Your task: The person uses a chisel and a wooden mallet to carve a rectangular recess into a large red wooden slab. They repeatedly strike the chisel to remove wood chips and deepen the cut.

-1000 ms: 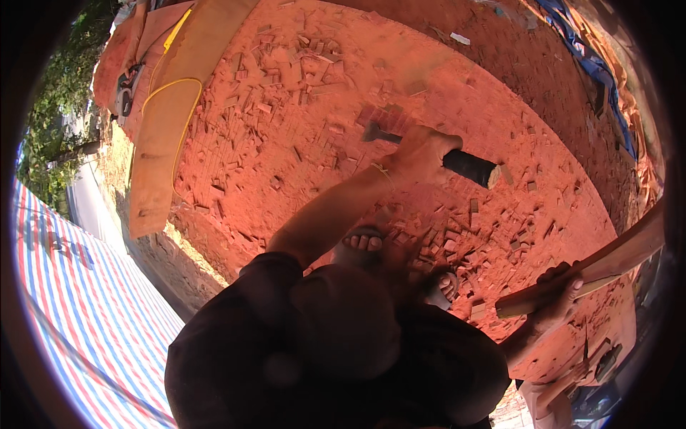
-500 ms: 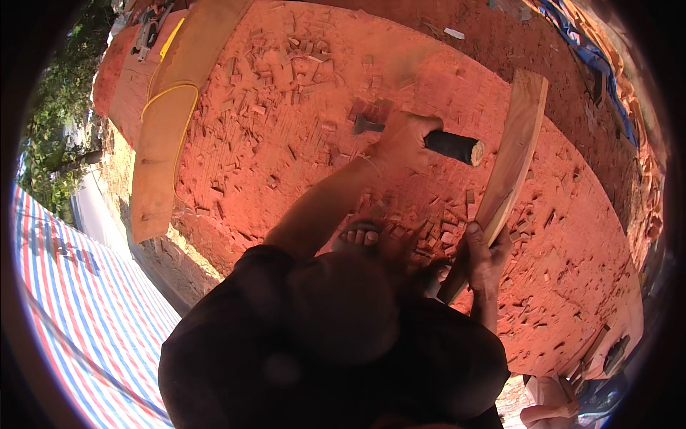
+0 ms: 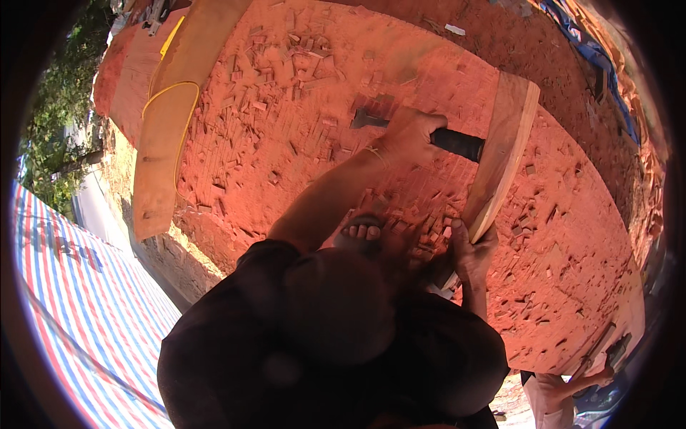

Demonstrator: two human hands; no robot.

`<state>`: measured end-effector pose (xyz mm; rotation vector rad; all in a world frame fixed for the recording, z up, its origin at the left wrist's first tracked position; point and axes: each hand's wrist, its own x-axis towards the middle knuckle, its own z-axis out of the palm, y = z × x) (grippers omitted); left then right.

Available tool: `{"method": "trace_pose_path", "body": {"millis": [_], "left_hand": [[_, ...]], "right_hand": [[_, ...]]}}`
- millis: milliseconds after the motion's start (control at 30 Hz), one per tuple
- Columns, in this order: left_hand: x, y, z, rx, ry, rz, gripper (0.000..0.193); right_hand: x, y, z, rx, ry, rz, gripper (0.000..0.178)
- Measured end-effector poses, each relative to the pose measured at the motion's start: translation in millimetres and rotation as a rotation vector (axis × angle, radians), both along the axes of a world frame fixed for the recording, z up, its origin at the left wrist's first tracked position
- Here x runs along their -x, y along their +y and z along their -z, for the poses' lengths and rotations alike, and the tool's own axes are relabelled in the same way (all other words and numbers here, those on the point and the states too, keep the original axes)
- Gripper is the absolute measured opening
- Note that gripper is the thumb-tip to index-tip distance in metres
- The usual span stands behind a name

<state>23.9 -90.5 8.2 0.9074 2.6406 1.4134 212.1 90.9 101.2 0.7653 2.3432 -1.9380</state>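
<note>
My left hand (image 3: 411, 136) is closed around a hand tool with a black-wrapped handle (image 3: 457, 144). Its dark, flared metal end (image 3: 368, 119) sticks out on the left, over the reddish floor. A long, slightly curved wooden board (image 3: 504, 143) slants up and away from me on the right. Low on that board, my right hand (image 3: 473, 254) grips its edges, thumb on the near side. The handle's tip meets the board's left edge in view; whether they touch I cannot tell. Between my arms, a sandalled foot (image 3: 361, 232) shows.
Wood chips (image 3: 286, 61) litter the reddish sheet. Larger boards (image 3: 161, 157) with a yellow cord (image 3: 193, 107) lie at left, beside a striped tarpaulin (image 3: 78, 307). At lower right are another person's hand (image 3: 604, 377) and a wood strip (image 3: 594, 349).
The board and my right hand have shifted left, so the board now covers the handle's tip. My left hand has barely moved. The other person's arm at lower right has reached outward.
</note>
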Motion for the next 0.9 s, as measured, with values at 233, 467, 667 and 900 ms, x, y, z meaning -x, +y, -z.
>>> {"method": "trace_pose_path", "body": {"millis": [233,467,667,900], "left_hand": [[-8,6,14,0.128,0.031,0.021,0.020],[-1,2,17,0.114,0.064,0.015,0.021],[-7,-2,5,0.136,-0.011,0.075,0.024],[-1,2,15,0.245,-0.025,0.040,0.023]], "right_hand": [[-30,99,-36,0.182,0.297,0.273,0.067],[41,15,-51,0.282,0.432,0.261,0.048],[-59,57,54,0.132,-0.006,0.094,0.042],[35,71,-100,0.245,0.714,0.633,0.052]]}}
